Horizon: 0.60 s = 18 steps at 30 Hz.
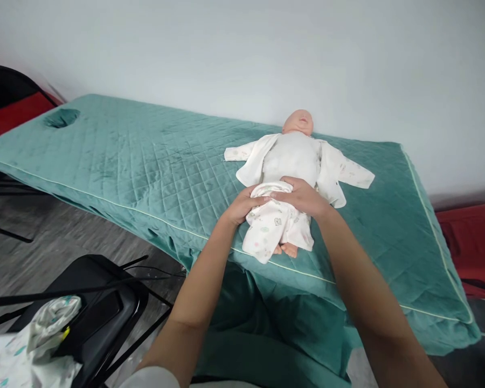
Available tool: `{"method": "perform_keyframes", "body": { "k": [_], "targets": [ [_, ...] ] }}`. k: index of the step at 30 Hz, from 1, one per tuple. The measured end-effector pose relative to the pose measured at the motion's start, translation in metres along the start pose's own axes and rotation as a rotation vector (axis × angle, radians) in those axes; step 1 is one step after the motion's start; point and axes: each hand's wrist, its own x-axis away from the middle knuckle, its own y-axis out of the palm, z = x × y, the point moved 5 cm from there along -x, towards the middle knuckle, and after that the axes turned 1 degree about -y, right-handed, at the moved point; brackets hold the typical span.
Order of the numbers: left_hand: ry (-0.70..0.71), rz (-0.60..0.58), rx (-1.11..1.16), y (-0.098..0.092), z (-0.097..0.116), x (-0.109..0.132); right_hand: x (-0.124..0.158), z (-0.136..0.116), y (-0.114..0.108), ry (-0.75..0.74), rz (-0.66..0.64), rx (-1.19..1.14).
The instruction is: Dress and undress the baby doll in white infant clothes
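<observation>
Two feet of the doll poke out; the pants hide its legs. Your left hand and right hand pinch the waistband, some fingertips hidden.

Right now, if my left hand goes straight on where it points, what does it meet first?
The white printed trousers, which the left hand touches; beyond them, probably the right hand, though depth is unclear.

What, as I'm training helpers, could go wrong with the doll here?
The feet of the baby doll lie close to the near edge of the massage table, so a tug that way might drag the doll over. The left hand and right hand both grip the printed pants; uneven pulling could twist them. The open jacket lies close to the right hand and might snag.
</observation>
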Motion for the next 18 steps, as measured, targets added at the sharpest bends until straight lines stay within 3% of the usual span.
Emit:
{"method": "perform_keyframes", "body": {
  "k": [4, 6, 12, 18],
  "targets": [
    [0.062, 0.056, 0.098, -0.005, -0.003, 0.001, 0.0, -0.004, 0.007, -0.007, -0.243, 0.069],
    [0.059, 0.07, 0.117, -0.007, -0.005, 0.0, 0.001, -0.001, 0.007, 0.017, -0.295, 0.041],
    [-0.032, 0.016, 0.086, -0.006, -0.009, -0.002, -0.002, 0.014, -0.005, 0.139, -0.052, -0.282],
    [0.0, -0.153, 0.049, -0.003, -0.003, 0.002, -0.006, 0.012, -0.003, 0.183, 0.03, -0.382]
  ]
}}
